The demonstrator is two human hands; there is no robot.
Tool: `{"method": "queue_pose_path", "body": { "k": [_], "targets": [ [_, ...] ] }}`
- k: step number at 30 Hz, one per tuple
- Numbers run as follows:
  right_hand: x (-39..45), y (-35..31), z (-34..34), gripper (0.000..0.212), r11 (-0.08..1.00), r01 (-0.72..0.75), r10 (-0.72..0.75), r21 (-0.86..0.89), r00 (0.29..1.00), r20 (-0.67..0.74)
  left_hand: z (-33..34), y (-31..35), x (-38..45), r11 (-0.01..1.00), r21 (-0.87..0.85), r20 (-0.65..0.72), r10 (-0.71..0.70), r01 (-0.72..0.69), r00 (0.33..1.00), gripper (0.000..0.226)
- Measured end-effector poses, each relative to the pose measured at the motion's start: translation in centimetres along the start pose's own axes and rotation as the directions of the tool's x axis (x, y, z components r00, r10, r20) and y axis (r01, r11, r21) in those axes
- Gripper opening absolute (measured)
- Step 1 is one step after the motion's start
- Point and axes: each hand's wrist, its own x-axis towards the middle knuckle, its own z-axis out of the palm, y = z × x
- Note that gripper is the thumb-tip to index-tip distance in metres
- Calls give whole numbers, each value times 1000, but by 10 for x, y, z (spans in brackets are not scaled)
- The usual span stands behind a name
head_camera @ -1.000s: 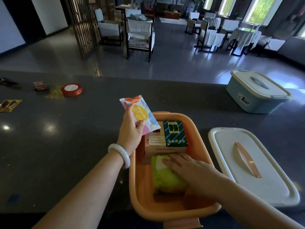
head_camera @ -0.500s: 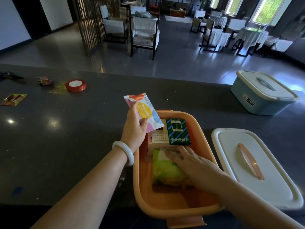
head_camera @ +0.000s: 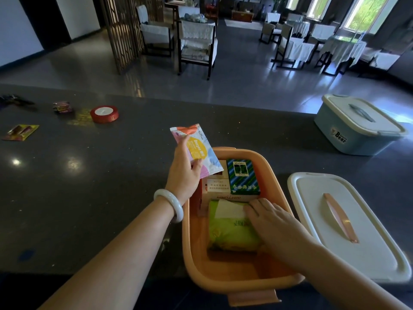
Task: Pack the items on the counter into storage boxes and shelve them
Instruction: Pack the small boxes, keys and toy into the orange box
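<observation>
An open orange storage box [head_camera: 277, 175] stands on the dark counter in front of me. Inside it lie a green-and-blue striped pack [head_camera: 242, 176], white and orange cartons [head_camera: 218, 187] and a green tissue pack [head_camera: 230, 229]. My left hand [head_camera: 183, 173] grips a colourful flat sachet [head_camera: 197, 148] above the box's left far corner. My right hand [head_camera: 270, 218] rests flat, fingers together, on the right side of the green tissue pack inside the box. The box's white lid [head_camera: 348, 224] with an orange handle lies to its right.
A closed blue-green storage box [head_camera: 357, 126] stands at the far right of the counter. At the far left lie a red ribbon roll [head_camera: 104, 113], a small wrapped packet [head_camera: 62, 107], a yellow packet [head_camera: 20, 132] and dark items [head_camera: 13, 100]. Beyond the counter's edge are chairs and tables.
My right hand slid from the green pack's left top to its right side. My left hand with the sachet stays nearly in place above the box corner.
</observation>
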Motion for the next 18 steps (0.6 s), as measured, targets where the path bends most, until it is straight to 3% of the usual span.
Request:
{"method": "queue_pose_path", "body": {
  "k": [12, 18],
  "targets": [
    [3, 3, 1, 81, 995, -101, 101, 5, 993, 55, -1, 1, 0, 1000, -16, 11, 4, -3, 1000, 61],
    [-4, 9, -10, 90, 982, -138, 132, 127, 990, 55, -1, 1, 1, 1000, -26, 30, 11, -10, 999, 62]
  ]
}}
